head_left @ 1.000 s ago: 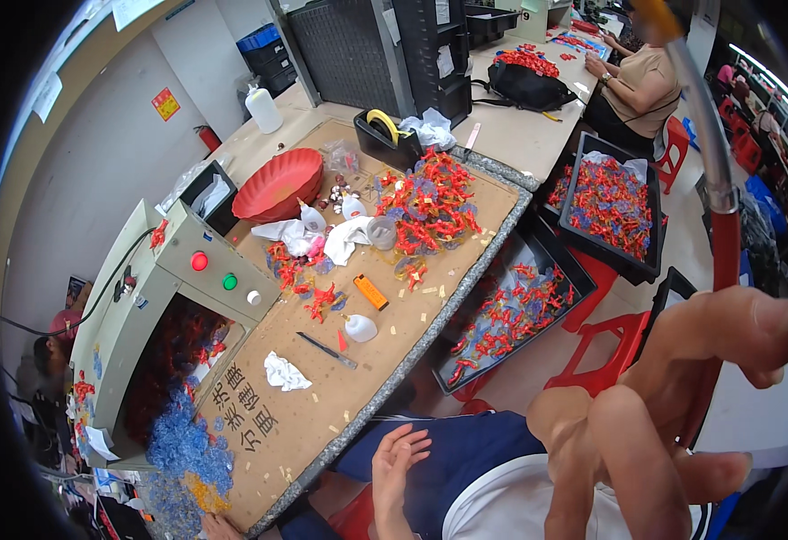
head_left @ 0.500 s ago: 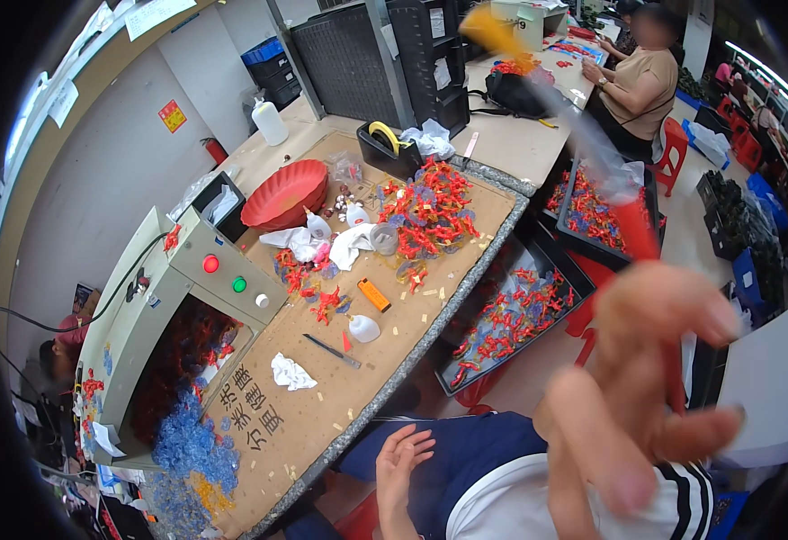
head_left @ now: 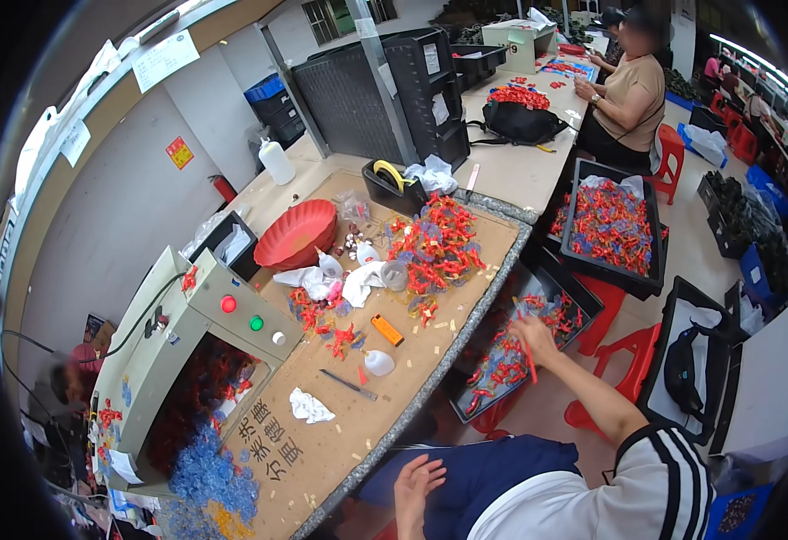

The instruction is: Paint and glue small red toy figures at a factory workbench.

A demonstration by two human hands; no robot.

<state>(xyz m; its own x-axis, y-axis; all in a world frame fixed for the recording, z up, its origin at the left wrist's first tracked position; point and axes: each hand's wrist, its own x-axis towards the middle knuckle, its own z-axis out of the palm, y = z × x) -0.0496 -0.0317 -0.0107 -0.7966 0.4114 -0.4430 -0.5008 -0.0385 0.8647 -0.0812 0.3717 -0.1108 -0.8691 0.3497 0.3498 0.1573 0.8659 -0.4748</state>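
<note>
Grip-wise, the right hand (head_left: 538, 337) looks closed on something while the left hand (head_left: 419, 481) hangs loose, nothing in it. Going big to small: brown-covered tabletop with a speckled stone edge (head_left: 416, 382), then the deep black plastic tray (head_left: 579, 287) just beside it, then the slender red rod (head_left: 531, 364) in the right hand, over the tray, then small red and translucent blue plastic pieces (head_left: 495, 362). I'd hold that rod lightly, clear of the pile, so nothing snags. Fingertips are blurry; the rod's upper end is hidden.
</note>
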